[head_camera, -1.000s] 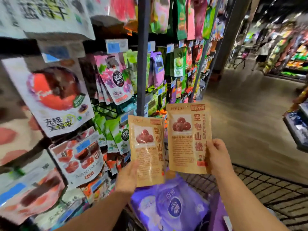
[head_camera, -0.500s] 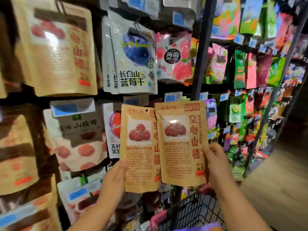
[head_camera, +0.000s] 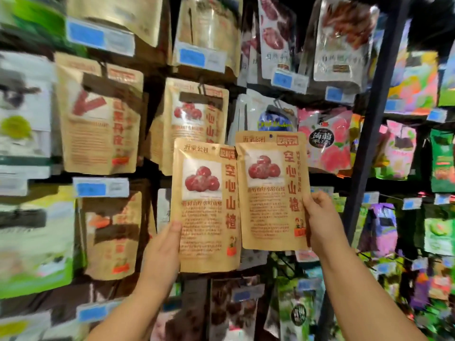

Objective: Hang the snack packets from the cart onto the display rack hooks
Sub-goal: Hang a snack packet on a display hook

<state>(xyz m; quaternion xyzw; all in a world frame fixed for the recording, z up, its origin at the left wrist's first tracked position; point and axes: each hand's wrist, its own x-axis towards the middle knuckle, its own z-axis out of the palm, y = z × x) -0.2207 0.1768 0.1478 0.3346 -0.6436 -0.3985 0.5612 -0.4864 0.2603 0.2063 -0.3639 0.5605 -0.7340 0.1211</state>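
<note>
Head view: in the middle of the frame, two brown packets are held upright, close in front of the rack (head_camera: 366, 153). The left hand (head_camera: 162, 249) grasps the left packet (head_camera: 204, 205) at its lower left edge, thumb on the front. The right hand (head_camera: 320, 222) has its fingers (head_camera: 317, 200) curled round the right edge of the right packet (head_camera: 270, 193), which sits higher and overlaps the left one. A matching hung packet (head_camera: 194, 119) is just behind them, upper centre.

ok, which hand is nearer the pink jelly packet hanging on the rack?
Right. The right hand, gripping the right hawthorn packet, sits just below the pink jelly packet. The left hand, holding the left hawthorn packet, is lower and far to its left.
</note>
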